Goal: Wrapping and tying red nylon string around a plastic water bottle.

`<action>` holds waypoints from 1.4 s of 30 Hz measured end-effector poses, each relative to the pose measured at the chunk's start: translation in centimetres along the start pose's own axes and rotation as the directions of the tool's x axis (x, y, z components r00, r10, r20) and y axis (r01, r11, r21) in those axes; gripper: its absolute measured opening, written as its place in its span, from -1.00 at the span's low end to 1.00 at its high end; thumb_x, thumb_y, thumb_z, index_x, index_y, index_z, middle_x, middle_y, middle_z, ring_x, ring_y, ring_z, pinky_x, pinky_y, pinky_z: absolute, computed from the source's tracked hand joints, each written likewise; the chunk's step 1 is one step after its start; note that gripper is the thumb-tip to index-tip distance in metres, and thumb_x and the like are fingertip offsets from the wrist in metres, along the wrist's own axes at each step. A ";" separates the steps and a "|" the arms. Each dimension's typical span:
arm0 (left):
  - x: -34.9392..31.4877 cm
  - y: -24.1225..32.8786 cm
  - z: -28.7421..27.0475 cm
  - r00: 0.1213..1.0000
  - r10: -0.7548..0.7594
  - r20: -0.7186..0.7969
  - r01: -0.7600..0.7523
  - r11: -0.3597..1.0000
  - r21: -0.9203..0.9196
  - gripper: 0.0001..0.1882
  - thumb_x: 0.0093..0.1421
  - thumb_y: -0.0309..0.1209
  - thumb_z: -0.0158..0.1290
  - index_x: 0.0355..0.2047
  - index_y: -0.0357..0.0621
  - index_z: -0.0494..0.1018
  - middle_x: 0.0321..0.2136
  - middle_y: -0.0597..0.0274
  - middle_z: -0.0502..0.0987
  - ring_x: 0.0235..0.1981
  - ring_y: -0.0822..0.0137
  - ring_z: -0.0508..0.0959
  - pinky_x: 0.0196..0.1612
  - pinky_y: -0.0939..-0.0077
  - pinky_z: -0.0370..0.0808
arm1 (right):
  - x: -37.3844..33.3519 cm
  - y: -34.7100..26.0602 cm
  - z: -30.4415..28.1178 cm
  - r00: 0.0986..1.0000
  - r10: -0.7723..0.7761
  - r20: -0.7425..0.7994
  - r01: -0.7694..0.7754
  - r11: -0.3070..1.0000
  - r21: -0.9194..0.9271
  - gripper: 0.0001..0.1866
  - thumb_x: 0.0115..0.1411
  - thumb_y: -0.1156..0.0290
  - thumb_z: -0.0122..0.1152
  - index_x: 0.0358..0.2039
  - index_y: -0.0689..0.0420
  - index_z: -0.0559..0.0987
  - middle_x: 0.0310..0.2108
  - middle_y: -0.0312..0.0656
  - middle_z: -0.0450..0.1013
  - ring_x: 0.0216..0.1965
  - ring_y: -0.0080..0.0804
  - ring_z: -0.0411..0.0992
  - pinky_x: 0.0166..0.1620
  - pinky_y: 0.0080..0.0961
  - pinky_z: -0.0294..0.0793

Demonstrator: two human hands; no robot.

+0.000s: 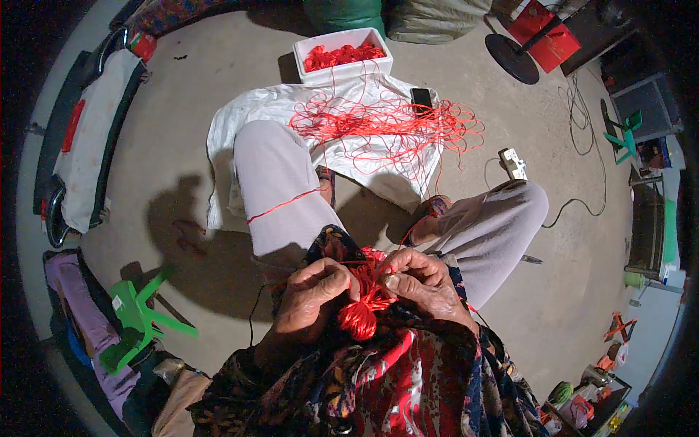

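Sitting btwn L/R fingers (408, 287): red cord bundle (358, 319)

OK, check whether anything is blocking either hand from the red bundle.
Nothing visible is: the right hand pinches the red bundle near its far end, and the left hand is right up against it, though its grip is unclear.

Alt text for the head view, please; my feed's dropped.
Left hand and right hand hold red cord at a round red bundle. Ahead, a loose red tangle lies on a white sheet by a phone; beyond stands a white box of red material.
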State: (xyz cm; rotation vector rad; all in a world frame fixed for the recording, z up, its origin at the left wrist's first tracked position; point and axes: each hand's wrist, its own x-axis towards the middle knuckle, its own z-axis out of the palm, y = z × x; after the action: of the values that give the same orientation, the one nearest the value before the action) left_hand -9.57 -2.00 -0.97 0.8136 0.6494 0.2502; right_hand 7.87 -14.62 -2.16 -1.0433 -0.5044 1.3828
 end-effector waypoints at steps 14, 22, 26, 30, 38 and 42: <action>0.2 0.4 -0.3 0.998 -0.040 0.045 0.040 0.999 -0.001 -0.75 0.26 -0.28 0.06 -0.37 -0.26 0.42 -0.44 0.18 0.52 -0.35 0.41 0.47 -0.16 0.48 0.39 | 0.0 -0.6 -0.2 0.991 0.014 0.135 -0.022 0.998 0.061 -0.81 0.24 0.36 0.18 -0.26 0.20 0.44 -0.38 -0.32 0.43 -0.36 -0.63 0.37 -0.27 -0.64 0.38; 0.4 0.3 -0.3 0.999 -0.039 0.032 0.038 0.999 0.006 -0.74 0.25 -0.26 0.05 -0.36 -0.26 0.42 -0.46 0.19 0.52 -0.36 0.41 0.48 -0.17 0.50 0.39 | 0.2 -0.8 0.1 0.986 -0.072 0.153 0.040 0.978 0.203 -0.89 0.26 0.43 0.11 -0.24 0.15 0.41 -0.26 -0.16 0.47 -0.35 -0.57 0.37 -0.25 -0.61 0.39; 0.5 0.8 -0.1 0.997 -0.082 -0.006 0.083 0.996 0.039 -0.73 0.25 -0.26 0.05 -0.37 -0.26 0.43 -0.46 0.20 0.51 -0.36 0.41 0.48 -0.17 0.52 0.39 | 0.1 -1.0 0.4 0.990 -0.045 0.135 0.016 0.977 0.211 -0.92 0.25 0.47 0.11 -0.27 0.13 0.40 -0.21 -0.12 0.48 -0.34 -0.57 0.37 -0.25 -0.61 0.39; 0.7 0.8 0.1 0.998 -0.061 -0.012 0.062 0.997 0.035 -0.73 0.25 -0.26 0.05 -0.38 -0.27 0.43 -0.46 0.19 0.51 -0.37 0.40 0.48 -0.17 0.51 0.38 | 0.2 -0.8 0.1 0.981 -0.072 0.178 0.031 0.974 0.223 -0.93 0.25 0.49 0.10 -0.28 0.14 0.40 -0.24 -0.15 0.48 -0.36 -0.57 0.37 -0.27 -0.61 0.40; 1.0 0.4 -0.1 0.998 -0.063 -0.001 0.063 0.998 -0.008 -0.73 0.24 -0.26 0.05 -0.39 -0.26 0.43 -0.46 0.18 0.51 -0.36 0.39 0.48 -0.15 0.49 0.37 | 0.5 -0.7 -0.1 0.979 -0.089 0.184 0.053 0.979 0.195 -0.89 0.28 0.42 0.10 -0.25 0.15 0.40 -0.30 -0.21 0.46 -0.39 -0.62 0.35 -0.33 -0.67 0.38; 1.1 0.6 0.6 0.997 -0.066 -0.032 0.065 0.998 -0.021 -0.73 0.24 -0.26 0.04 -0.40 -0.25 0.42 -0.46 0.18 0.51 -0.37 0.40 0.47 -0.16 0.48 0.37 | 0.6 -0.1 -0.7 0.980 -0.091 0.177 0.055 0.979 0.197 -0.88 0.29 0.41 0.10 -0.23 0.14 0.39 -0.31 -0.22 0.45 -0.40 -0.63 0.36 -0.34 -0.67 0.37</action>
State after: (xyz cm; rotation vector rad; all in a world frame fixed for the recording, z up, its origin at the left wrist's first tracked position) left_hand -8.29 -1.47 -0.64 0.7686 0.7017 0.2104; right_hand 8.53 -14.28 -2.59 -0.7377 -0.5294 1.4396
